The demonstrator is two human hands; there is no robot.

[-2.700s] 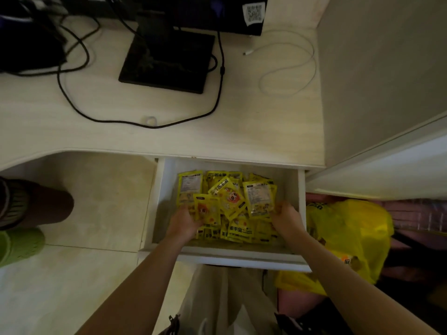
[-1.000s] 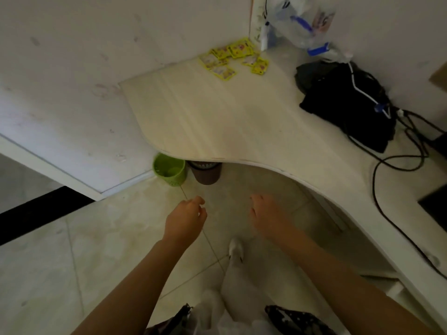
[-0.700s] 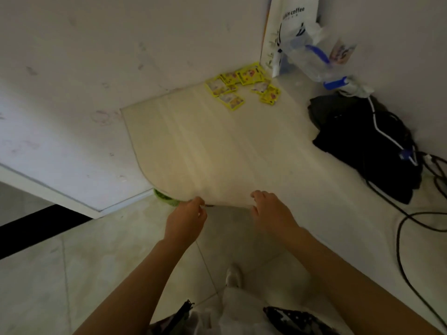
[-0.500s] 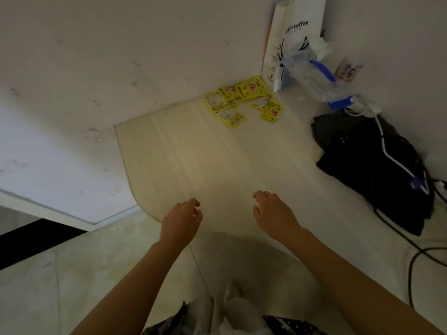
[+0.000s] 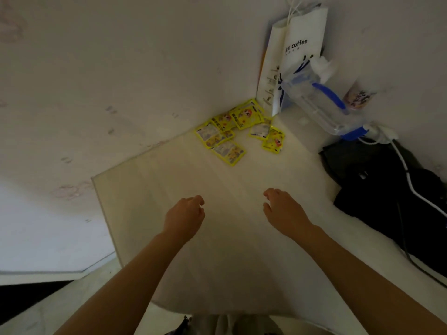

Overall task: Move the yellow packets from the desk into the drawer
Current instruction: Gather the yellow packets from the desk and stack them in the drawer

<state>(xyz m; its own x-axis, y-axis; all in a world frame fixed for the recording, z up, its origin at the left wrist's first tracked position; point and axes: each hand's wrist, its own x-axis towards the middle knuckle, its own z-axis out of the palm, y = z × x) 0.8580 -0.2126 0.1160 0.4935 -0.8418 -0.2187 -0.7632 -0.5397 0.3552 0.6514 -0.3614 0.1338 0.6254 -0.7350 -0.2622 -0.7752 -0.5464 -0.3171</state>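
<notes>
Several yellow packets [image 5: 238,131] lie scattered on the pale wooden desk [image 5: 217,238], in the far corner against the wall. My left hand [image 5: 185,217] hovers over the middle of the desk with its fingers loosely curled and nothing in it. My right hand [image 5: 283,212] hovers level with it to the right, fingers relaxed, also holding nothing. Both hands are well short of the packets. The drawer is out of view.
A white paper bag [image 5: 294,52] marked "coffee" stands in the corner just behind the packets. A clear plastic bottle [image 5: 321,105] with blue trim leans beside it. A black bag [image 5: 391,189] with a white cable lies at the right. The desk's left edge [image 5: 101,209] drops to the floor.
I turned away from the drawer full of packets to the desk's far corner. Both hands, holding nothing, have moved forward over the desk toward the remaining packets.
</notes>
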